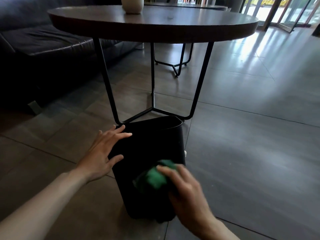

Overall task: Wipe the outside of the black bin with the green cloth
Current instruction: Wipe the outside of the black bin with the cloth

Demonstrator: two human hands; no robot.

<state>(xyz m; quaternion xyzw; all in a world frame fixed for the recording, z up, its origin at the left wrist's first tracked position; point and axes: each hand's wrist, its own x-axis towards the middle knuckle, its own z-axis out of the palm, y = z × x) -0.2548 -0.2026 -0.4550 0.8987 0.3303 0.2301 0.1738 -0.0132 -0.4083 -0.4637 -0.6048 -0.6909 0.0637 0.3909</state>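
Observation:
The black bin (152, 148) stands on the tiled floor, tipped away from me, its rim close to the foot of the round table. My left hand (103, 153) lies flat with spread fingers on the bin's upper left side, bracing it. My right hand (185, 193) presses the bunched green cloth (156, 175) against the bin's near wall, low on its right half. The cloth is blurred and partly covered by my fingers.
A round dark wooden table (155, 26) on thin black metal legs (109, 80) stands right behind the bin, with a pale vase (132, 5) on top. A dark leather sofa (34, 45) fills the left. A second table's frame (178, 66) stands further back. Glass doors (285, 13) are at the far right.

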